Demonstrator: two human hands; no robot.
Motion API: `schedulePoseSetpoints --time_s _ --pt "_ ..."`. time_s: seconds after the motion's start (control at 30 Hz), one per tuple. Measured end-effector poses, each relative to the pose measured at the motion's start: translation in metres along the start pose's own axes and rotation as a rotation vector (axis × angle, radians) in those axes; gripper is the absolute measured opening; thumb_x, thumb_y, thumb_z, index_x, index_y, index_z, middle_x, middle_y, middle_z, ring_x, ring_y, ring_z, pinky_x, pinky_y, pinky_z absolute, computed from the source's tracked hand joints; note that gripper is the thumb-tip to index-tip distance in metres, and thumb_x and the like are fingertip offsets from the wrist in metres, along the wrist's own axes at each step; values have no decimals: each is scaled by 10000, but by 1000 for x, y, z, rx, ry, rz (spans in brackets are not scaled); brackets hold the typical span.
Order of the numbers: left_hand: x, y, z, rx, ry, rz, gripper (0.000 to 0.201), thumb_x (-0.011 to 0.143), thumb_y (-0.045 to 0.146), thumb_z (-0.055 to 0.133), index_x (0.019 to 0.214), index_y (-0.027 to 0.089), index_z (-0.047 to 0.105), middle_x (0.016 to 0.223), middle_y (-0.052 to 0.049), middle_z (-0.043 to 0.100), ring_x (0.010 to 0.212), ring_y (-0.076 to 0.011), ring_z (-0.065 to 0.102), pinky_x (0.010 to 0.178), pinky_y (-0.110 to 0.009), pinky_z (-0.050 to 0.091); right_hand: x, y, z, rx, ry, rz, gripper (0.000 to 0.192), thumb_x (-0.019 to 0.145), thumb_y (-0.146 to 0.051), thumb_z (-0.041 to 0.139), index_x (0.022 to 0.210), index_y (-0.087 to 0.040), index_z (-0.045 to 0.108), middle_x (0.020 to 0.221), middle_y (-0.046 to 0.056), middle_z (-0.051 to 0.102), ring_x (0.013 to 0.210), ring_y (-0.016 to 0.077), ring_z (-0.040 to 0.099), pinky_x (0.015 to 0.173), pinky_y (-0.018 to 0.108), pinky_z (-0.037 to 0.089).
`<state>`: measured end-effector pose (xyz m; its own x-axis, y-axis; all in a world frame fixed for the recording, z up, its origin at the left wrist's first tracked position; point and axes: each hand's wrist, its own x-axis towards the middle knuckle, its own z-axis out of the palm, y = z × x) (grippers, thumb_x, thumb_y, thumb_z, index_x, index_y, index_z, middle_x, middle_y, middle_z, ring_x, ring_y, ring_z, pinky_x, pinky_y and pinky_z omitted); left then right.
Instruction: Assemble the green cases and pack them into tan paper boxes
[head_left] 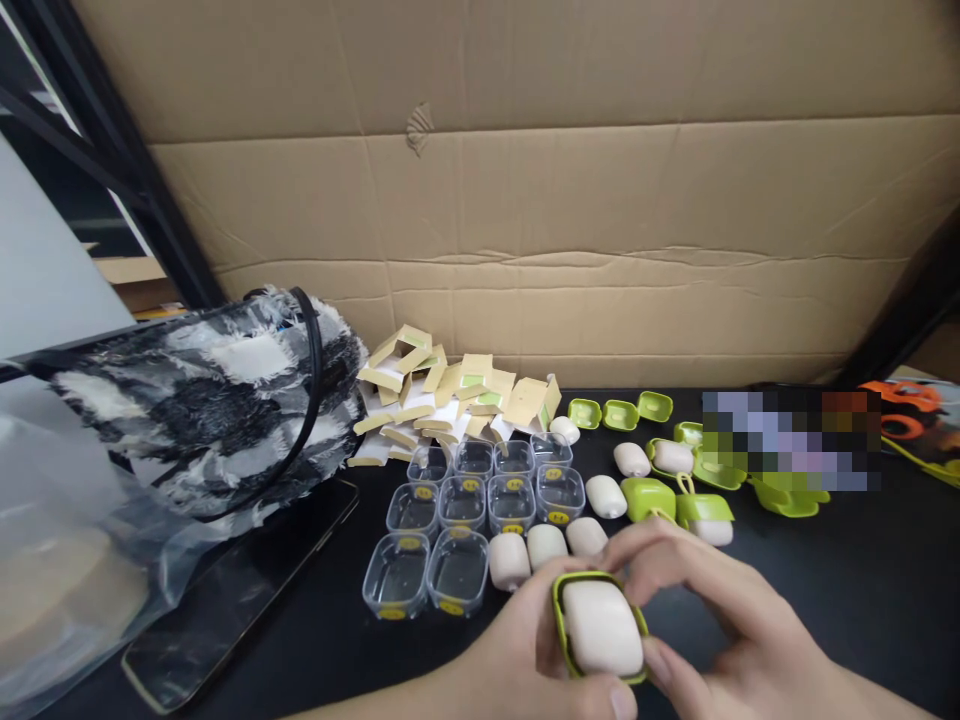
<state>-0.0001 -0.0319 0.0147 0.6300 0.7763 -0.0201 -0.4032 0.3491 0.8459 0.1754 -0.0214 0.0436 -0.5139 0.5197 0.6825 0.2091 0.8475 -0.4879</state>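
Head view, Reporter: What lies along the bench (862,600) from its left edge?

Editor: A clear plastic bag (52,560), a black-and-white fuzzy pouch (217,400), then folded card boxes (457,395) toward the back edge, with clear plastic cups (480,510) in rows before them.

Reporter: And the hands?

Editor: At the front edge, the left hand (517,650) and right hand (720,620) close together on one beige case (602,628) in a green cover (559,600). Loose green covers (780,490) lie right of them.
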Motion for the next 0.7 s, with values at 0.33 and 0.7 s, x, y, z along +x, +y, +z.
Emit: schedulePoseSetpoints --time_s 0.33,0.7 --pt "0 0 -2 244 -131 275 550 786 353 699 1176 283 317 839 38 406 604 -52 333 539 -197 232 -1 1 5 90 25 84 323 711 -59 634 932 -254 502 940 -20 616 840 126 620 769 197 515" --pt "0 -15 -6 303 -99 368 383 854 498 599 1017 278 333 724 67 372 536 -40 302 473 -163 231 -5 2 13 116 46 124 270 724 -46 560 879 -253 481 932 -9 594 814 140 615 720 243 526"
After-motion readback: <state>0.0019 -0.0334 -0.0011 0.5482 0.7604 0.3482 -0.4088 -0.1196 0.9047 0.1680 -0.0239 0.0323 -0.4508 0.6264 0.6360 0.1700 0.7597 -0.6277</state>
